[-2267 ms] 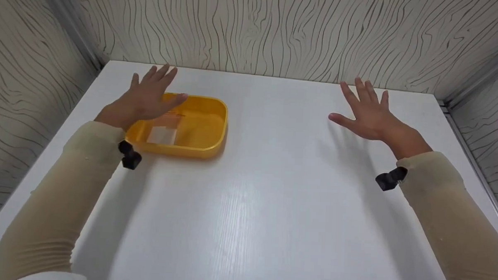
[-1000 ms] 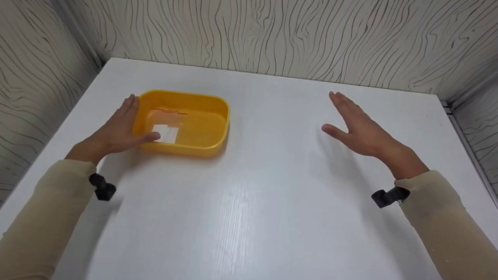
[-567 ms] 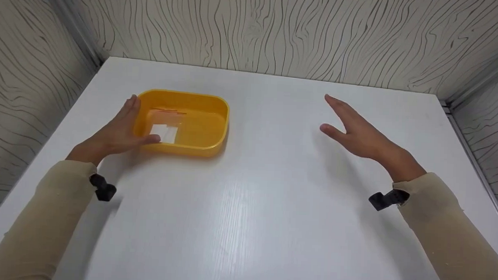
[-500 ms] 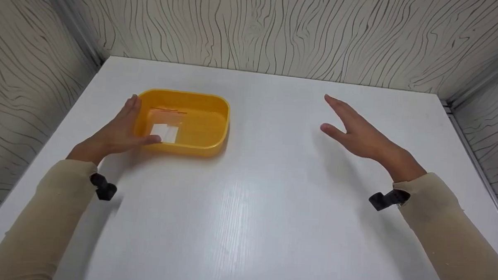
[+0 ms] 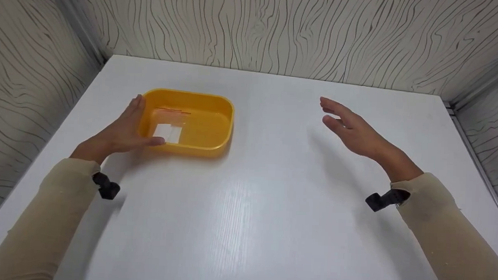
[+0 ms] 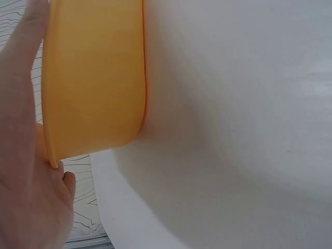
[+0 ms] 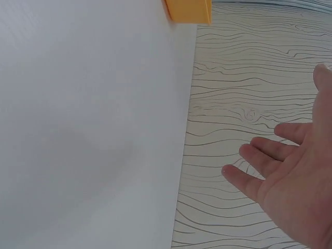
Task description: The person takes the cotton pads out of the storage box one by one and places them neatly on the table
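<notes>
A yellow rectangular container (image 5: pixel 203 130) stands on the left part of the white table; the left wrist view shows its outer wall (image 6: pixel 96 78) close up. My left hand (image 5: pixel 119 131) grips its left end, thumb over the front rim and fingers along the left side. In the left wrist view that hand (image 6: pixel 31 155) is against the rim. Inside the container lie a white rectangular piece (image 5: pixel 167 133) and thin reddish lines (image 5: pixel 173 111). My right hand (image 5: pixel 359 133) hovers above the table's right part, fingers slightly bent, holding nothing; the right wrist view shows this hand (image 7: pixel 295 181) with fingers spread.
The white table (image 5: pixel 271 199) meets a wood-grain patterned wall (image 5: pixel 257 32) at its back edge. Similar panels stand at the left and right, with grey metal strips at the corners. A black wrist device (image 5: pixel 106 187) sits at my left cuff, another (image 5: pixel 385 198) at my right.
My left hand has come down from above the container to grip its left end. The right hand has lowered, and its spread fingers have drawn together and bent slightly.
</notes>
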`<action>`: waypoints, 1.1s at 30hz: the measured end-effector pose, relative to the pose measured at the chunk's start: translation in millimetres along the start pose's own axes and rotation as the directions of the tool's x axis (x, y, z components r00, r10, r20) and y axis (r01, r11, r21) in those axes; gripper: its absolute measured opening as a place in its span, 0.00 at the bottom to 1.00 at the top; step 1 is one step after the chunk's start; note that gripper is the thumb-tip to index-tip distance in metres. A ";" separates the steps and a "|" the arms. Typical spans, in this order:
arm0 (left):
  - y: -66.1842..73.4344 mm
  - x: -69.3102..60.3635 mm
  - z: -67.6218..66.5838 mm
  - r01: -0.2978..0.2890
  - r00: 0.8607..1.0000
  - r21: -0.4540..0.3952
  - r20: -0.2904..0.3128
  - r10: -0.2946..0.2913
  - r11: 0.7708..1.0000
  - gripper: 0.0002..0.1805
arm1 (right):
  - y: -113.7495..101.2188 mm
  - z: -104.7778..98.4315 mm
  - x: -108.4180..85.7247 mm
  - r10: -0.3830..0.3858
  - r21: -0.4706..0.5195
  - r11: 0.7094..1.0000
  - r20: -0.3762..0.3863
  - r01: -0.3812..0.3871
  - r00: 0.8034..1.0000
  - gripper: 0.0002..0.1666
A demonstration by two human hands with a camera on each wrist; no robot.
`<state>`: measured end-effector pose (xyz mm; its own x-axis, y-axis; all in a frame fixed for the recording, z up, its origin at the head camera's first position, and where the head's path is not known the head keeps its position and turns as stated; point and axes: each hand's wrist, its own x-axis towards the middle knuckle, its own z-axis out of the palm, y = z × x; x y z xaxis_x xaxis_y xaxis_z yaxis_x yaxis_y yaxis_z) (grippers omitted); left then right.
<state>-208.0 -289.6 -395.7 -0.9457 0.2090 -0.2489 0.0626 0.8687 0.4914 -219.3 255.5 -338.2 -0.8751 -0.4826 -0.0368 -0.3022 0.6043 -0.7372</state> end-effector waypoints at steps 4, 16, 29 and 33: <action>1.6 -0.8 1.6 -0.015 1.000 0.003 -0.002 0.015 1.000 0.75 | -4.0 0.6 1.7 -0.024 0.074 0.997 0.000 0.024 1.000 0.34; 2.8 -0.8 5.9 -0.023 0.999 -0.003 -0.023 0.023 1.000 0.75 | -15.0 3.5 8.1 -0.081 0.237 0.968 -0.030 0.086 0.996 0.28; 3.5 -2.9 7.3 -0.034 0.999 -0.015 -0.042 0.033 0.999 0.75 | -23.7 10.8 13.1 -0.075 0.381 0.921 -0.033 0.082 0.997 0.27; 6.7 -4.2 9.7 -0.041 0.998 -0.012 -0.042 0.040 0.999 0.75 | -24.1 12.8 14.6 -0.073 0.403 0.911 -0.038 0.082 0.997 0.27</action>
<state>-200.6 -280.4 -399.4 -0.9551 0.2247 -0.1932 0.0975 0.8540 0.5110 -219.9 225.7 -329.6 -0.8643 -0.5012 0.0430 -0.1951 0.2552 -0.9470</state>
